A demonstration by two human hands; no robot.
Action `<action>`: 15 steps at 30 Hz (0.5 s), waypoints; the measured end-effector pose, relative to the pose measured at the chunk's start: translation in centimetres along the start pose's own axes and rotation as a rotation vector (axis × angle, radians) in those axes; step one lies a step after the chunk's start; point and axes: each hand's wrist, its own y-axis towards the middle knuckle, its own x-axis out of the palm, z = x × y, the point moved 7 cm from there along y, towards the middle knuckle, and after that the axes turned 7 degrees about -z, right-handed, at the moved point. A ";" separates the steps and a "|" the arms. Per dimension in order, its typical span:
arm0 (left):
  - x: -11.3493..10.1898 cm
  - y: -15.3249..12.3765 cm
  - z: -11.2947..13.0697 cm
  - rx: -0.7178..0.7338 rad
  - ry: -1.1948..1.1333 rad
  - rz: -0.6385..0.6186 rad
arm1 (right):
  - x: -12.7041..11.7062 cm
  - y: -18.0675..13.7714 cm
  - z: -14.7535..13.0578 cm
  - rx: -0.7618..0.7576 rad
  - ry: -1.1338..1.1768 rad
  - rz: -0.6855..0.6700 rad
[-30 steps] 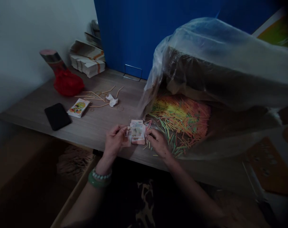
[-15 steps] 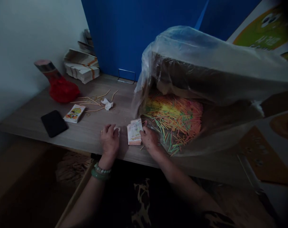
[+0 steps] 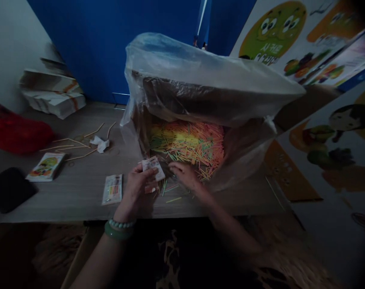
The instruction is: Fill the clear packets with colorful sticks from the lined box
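My left hand (image 3: 134,185) is closed on a small printed packet (image 3: 153,167), thumb on its face. Below it, the edge of the packet stack (image 3: 151,188) shows partly. Another packet (image 3: 113,190), printed with coloured sticks, lies flat left of that hand. My right hand (image 3: 186,176) has its fingers pinched together at the front of the plastic-lined box; what they hold, if anything, I cannot make out. Thin coloured sticks (image 3: 190,140) fill the bottom of the clear plastic liner (image 3: 212,78). A few loose sticks (image 3: 173,199) lie on the table between my hands.
Left on the table (image 3: 80,200) are a printed card pack (image 3: 47,166), a black flat object (image 3: 10,190), a red bag (image 3: 21,132), crumpled tissue (image 3: 99,144) and beige sticks (image 3: 80,142). Bundled white cartons (image 3: 52,98) stand behind. Printed boxes (image 3: 290,160) stand right.
The view has swung right. My left hand has left a packet on the table and now grips one over the stack. My right hand has let go of the stack and moved toward the coloured sticks.
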 end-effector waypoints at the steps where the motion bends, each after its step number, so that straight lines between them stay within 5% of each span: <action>1: -0.2 0.0 0.0 0.009 -0.009 0.033 | -1.9 0.0 0.6 0.039 -0.158 0.054; 5: -0.2 0.3 -0.7 0.003 0.047 0.035 | -5.6 1.1 1.0 0.145 -0.600 0.084; 12: 0.8 0.4 -2.3 -0.011 0.047 -0.044 | -0.9 5.3 1.1 0.434 -0.682 -0.112; 15: 0.0 0.0 -2.3 -0.003 0.047 -0.043 | -0.3 5.7 1.3 0.445 -0.638 -0.199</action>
